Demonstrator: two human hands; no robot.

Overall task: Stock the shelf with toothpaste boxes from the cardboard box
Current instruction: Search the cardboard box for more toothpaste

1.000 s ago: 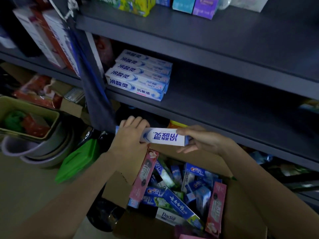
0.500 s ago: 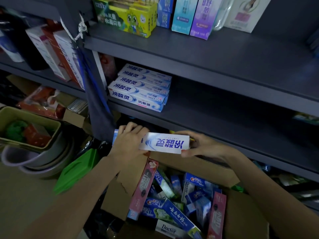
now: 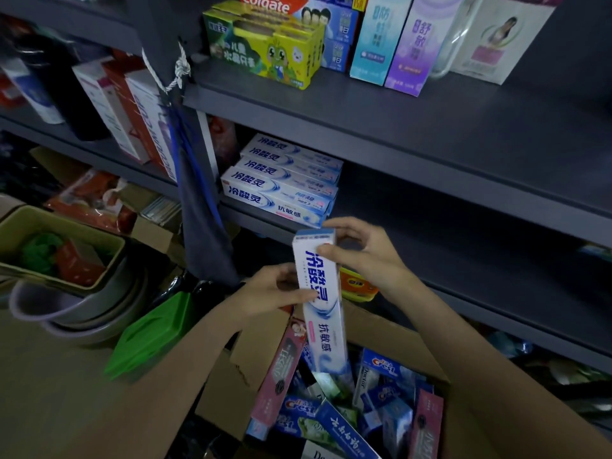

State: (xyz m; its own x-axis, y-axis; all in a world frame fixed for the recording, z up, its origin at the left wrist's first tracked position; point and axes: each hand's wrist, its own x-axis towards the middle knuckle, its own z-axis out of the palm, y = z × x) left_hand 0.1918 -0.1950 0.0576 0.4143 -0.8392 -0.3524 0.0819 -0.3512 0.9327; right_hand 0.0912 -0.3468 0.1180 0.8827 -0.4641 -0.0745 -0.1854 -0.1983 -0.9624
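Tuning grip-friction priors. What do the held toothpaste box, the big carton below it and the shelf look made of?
Held toothpaste box: printed paperboard, coated, slight sheen, crisp folded edges.
Carton: brown corrugated cardboard, matte, a ragged tear in the left flap.
Shelf: likely painted metal, smooth matte dark grey with a thin folded front lip; not certain.
Both hands, left hand and right hand, hold the box.

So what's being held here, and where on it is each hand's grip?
A white toothpaste box, stood on end. The right hand pinches its top end; the left hand grips its middle from the side.
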